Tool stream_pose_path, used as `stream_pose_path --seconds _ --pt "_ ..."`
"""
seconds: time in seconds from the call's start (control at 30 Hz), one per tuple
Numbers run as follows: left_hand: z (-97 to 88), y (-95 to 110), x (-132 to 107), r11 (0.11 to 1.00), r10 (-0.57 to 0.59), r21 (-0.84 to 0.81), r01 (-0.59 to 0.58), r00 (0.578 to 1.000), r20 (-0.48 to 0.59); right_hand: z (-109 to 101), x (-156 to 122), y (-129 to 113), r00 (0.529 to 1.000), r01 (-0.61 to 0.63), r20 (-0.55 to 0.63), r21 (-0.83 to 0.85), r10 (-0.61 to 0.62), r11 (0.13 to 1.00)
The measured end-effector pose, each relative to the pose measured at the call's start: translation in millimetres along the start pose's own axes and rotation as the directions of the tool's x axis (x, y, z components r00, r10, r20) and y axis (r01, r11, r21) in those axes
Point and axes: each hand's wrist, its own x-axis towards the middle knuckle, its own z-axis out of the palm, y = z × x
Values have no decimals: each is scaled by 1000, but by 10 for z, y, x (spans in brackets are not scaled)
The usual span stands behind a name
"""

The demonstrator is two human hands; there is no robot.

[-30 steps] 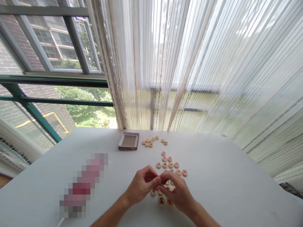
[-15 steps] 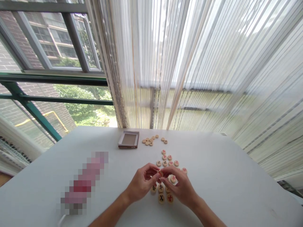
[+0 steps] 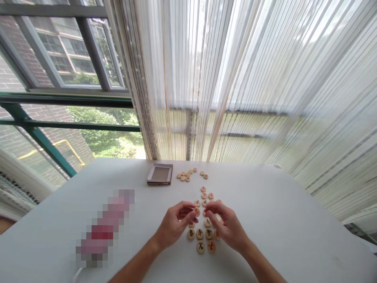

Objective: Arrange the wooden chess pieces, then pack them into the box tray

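My left hand point(image 3: 176, 222) pinches a round wooden xiangqi piece point(image 3: 196, 212) with a red character between thumb and fingers, just above the table. To its right, my right hand point(image 3: 226, 225) hovers with thumb and index finger slightly apart and curled, nothing clearly held. Beside those fingertips a red-marked piece point(image 3: 205, 213) shows partly; whether the fingers touch it I cannot tell. Below the hands lie black-marked pieces point(image 3: 200, 234) in rows, with a black piece point(image 3: 200, 247) and a red piece point(image 3: 211, 246) nearest me. Beyond the hands are more red pieces point(image 3: 204, 189). The right hand hides some pieces.
On the white table point(image 3: 279, 220), several loose pieces point(image 3: 183, 178) lie at the back, beside an open shallow box point(image 3: 160, 173). A blurred pink object point(image 3: 103, 228) with a white cord lies to the left. String curtains point(image 3: 188, 78) hang behind the far table edge.
Both hands were together on the red-marked piece. Now they have parted; the left keeps the piece and the right has moved slightly away, uncovering more of the black pieces below.
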Motion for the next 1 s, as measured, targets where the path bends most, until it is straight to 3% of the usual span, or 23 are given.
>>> stream_pose_path --seconds 0.3,0.6,1.0 --pt "38 15 -27 997 15 70 -21 996 92 146 -33 -28 995 61 70 62 -66 996" --pt "48 106 -42 983 65 163 -79 994 91 126 -29 -46 997 0 71 133 -10 991" --pt "56 35 -63 926 158 330 -184 982 104 220 -39 43 991 -128 58 175 119 976"
